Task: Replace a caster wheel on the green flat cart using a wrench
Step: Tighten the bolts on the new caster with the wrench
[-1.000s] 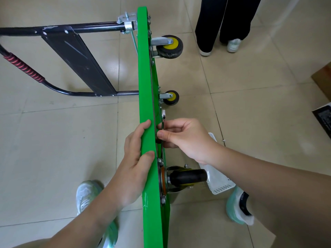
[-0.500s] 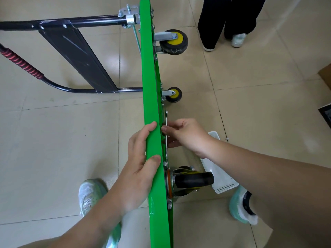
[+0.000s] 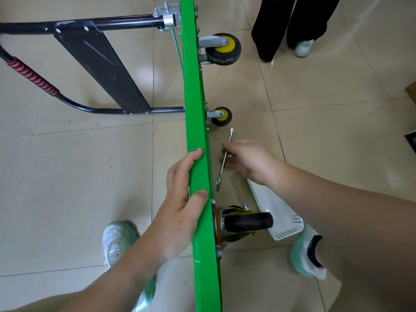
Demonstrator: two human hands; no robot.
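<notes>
The green flat cart (image 3: 195, 109) stands on its edge on the tiled floor, underside facing right. My left hand (image 3: 182, 199) grips its upper rim, fingers over the top. My right hand (image 3: 247, 161) holds a silver wrench (image 3: 224, 159) a short way off the underside, blurred by motion. Just below it a black caster wheel (image 3: 247, 220) with a yellow hub sits on its bracket near my end. Farther along are two yellow-hubbed casters, a small-looking one (image 3: 221, 115) and a nearer-to-the-handle one (image 3: 224, 48).
The cart's black folded handle (image 3: 99, 64) with a red grip lies on the floor to the left. A white perforated tray (image 3: 276, 212) lies under my right forearm. Another person's legs (image 3: 290, 25) stand at the far right. My shoes flank the cart.
My right hand has pulled the wrench away from the cart's underside to the right and tilted it. My left hand keeps its grip on the rim.
</notes>
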